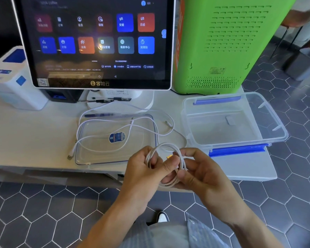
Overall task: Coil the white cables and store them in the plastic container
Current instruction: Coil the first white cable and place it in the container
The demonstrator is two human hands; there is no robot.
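Both hands hold a coiled white cable [166, 146] just past the counter's front edge. My left hand [145, 169] grips the coil's left side, and my right hand [197, 169] pinches its right side near an orange-tipped plug. A loose tail runs from the coil up to the right. A second white cable [104, 124] lies uncoiled across the clear lid [89, 158], its USB plug at the lid's left corner. The clear plastic container [276, 126] with blue clips stands open on the right, holding nothing but a small label on its floor.
A touchscreen terminal [97, 42] stands behind the lid on a white stand. A white and blue device [13, 83] sits at the left, a green machine [231, 45] at the back right. The container overhangs the white counter [34, 136]. Grey hexagonal tiles cover the floor.
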